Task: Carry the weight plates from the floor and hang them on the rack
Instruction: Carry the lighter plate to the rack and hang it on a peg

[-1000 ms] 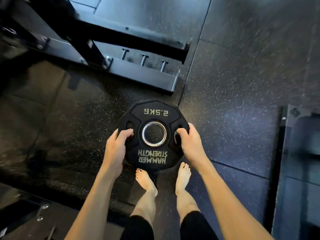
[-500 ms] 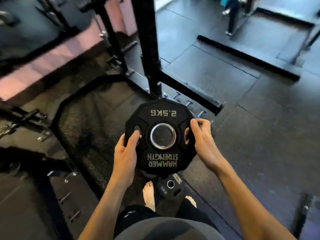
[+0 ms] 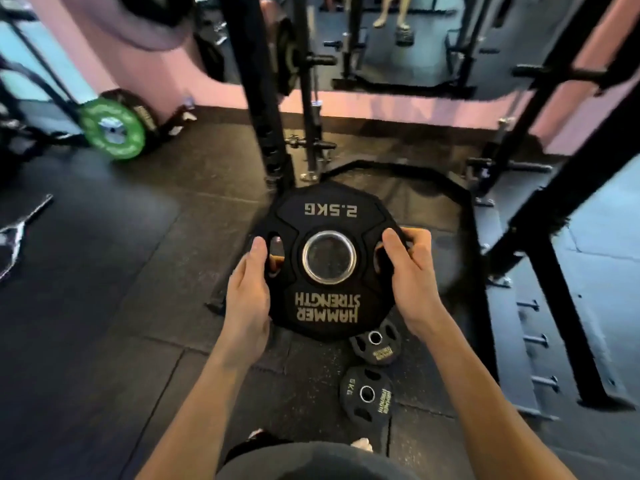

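I hold a black 2.5 kg weight plate (image 3: 327, 216) with gold lettering and a steel centre ring flat in front of me, above the floor. My left hand (image 3: 250, 292) grips its left edge, fingers through the left grip hole. My right hand (image 3: 410, 271) grips the right edge, fingers curled round the rim. Two more black plates lie on the floor beneath: a small one (image 3: 375, 342) and a 5 kg one (image 3: 367, 394). The black rack's uprights (image 3: 266, 109) rise just ahead, with a horizontal peg (image 3: 322, 59) and a plate (image 3: 285, 60) hung on it.
A green bumper plate (image 3: 110, 128) leans at the back left by the pink wall. A steel bar handle (image 3: 20, 230) lies on the left floor. A slanted rack post (image 3: 540, 216) and base with short pegs (image 3: 540, 341) stand on the right. Rubber mat floor all around.
My view has risen from the floor to the rack ahead. The plate has stayed in both hands and has been lifted higher, with the floor plates now showing beneath it.
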### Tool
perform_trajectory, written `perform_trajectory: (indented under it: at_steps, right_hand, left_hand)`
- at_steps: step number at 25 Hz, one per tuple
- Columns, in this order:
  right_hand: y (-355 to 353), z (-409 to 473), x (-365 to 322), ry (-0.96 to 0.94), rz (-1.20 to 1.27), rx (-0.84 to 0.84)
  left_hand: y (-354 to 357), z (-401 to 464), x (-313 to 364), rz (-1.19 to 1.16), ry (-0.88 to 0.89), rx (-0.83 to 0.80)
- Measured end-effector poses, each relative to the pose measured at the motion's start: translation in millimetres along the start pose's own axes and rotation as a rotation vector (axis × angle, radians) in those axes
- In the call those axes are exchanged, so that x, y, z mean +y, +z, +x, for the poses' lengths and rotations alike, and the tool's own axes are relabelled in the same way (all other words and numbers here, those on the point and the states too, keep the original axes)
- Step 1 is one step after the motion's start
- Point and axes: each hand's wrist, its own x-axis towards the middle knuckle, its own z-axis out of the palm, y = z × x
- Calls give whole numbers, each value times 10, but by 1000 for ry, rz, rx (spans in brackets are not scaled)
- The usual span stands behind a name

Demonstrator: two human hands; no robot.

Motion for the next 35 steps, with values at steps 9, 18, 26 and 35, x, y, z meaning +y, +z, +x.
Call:
perform_trajectory:
  at_steps: [9, 18, 26, 35]
  right_hand:
    - [2409, -898, 13, -88, -109, -479]
    - [4657, -1994, 215, -119, -64, -738]
    - [6284, -1823, 480, -118, -29, -810]
    - [8242, -969, 588, -50, -41, -817]
  left_hand:
    - [-2395, -1013, 453, -76, 205, 433]
    - [-4630, -1638, 900, -113, 293, 689]
    - [-5931, -959, 1291, -112, 283, 742]
    - [-7234, 537, 2128, -99, 270, 712]
